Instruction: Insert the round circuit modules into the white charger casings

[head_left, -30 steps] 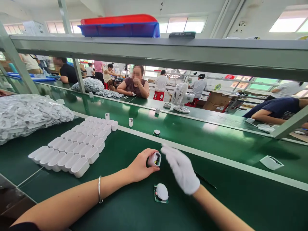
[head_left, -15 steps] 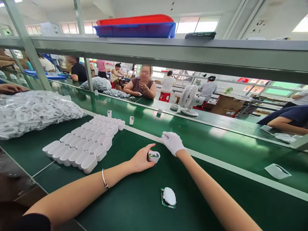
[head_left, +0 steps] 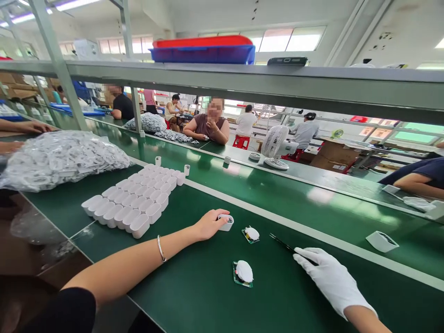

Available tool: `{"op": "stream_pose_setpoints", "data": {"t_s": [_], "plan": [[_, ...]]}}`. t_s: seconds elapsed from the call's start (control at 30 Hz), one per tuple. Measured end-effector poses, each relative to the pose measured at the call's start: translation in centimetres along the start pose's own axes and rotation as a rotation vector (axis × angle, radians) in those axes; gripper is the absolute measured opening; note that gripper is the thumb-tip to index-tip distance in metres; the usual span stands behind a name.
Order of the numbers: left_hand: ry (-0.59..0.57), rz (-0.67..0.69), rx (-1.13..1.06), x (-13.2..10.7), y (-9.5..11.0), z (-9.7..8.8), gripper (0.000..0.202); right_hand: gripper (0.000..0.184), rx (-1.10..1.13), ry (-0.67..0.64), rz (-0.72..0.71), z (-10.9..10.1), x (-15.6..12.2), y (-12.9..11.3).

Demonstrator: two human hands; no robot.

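My bare left hand grips a small white plastic casing on the green work surface. A finger lies over its open top, and dark parts show inside. To its right lies a small circuit board with a white round pad. A similar board with a white pad lies closer to me. My right hand, in a white glove, holds black tweezers low over the surface. Their tips point left toward the upper board, apart from it. Rows of white oval cups stand left of my left hand.
A clear bag of white parts lies at the left, near another person's hand. Beyond the white strip, a tilted white casing and small casings sit on the green belt. A shelf crosses above; a fan stands behind.
My right hand has moved right and toward me from the white strip, and tweezers now show in it. A second board now lies beside the casing. My left finger has shifted over the casing's top.
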State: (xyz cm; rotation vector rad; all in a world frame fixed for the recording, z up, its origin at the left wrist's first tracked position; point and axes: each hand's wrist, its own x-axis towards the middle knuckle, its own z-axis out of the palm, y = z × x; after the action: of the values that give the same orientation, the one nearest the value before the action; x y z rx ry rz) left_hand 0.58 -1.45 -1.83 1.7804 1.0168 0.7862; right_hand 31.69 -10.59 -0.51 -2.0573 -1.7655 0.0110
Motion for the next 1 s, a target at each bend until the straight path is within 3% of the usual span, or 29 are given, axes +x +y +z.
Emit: {"op": "stream_pose_setpoints", "data": {"t_s": [0.17, 0.3, 0.37, 0.5, 0.6, 0.77, 1.0], "plan": [[-0.009, -0.001, -0.021, 0.6, -0.7, 0.3, 0.045, 0.024, 0.143, 0.12, 0.0, 0.7, 0.2, -0.9], [-0.02, -0.02, -0.021, 0.6, -0.9, 0.2, 0.046, 0.031, 0.326, 0.095, -0.001, 0.5, 0.0, -4.1], [-0.016, -0.035, -0.018, 0.4, -0.7, 0.2, 0.047, 0.038, 0.278, 0.11, -0.098, 0.5, 0.2, -6.5], [-0.026, -0.041, 0.043, 0.0, -0.3, -0.1, 0.056, 0.031, 0.116, 0.118, -0.301, 1.1, 1.3, -11.2], [-0.054, -0.02, 0.132, -0.1, 0.1, -0.4, 0.045, 0.03, 0.008, 0.144, -0.378, 1.8, 1.8, -13.1], [-0.07, -0.012, 0.19, 0.2, -0.1, -0.5, 0.036, 0.025, -0.135, 0.201, -0.401, 2.4, 1.6, -13.0], [-0.058, 0.008, 0.172, 0.2, -0.2, -0.2, 0.033, 0.023, -0.148, 0.106, -0.316, 3.0, 1.7, -13.3]]}}
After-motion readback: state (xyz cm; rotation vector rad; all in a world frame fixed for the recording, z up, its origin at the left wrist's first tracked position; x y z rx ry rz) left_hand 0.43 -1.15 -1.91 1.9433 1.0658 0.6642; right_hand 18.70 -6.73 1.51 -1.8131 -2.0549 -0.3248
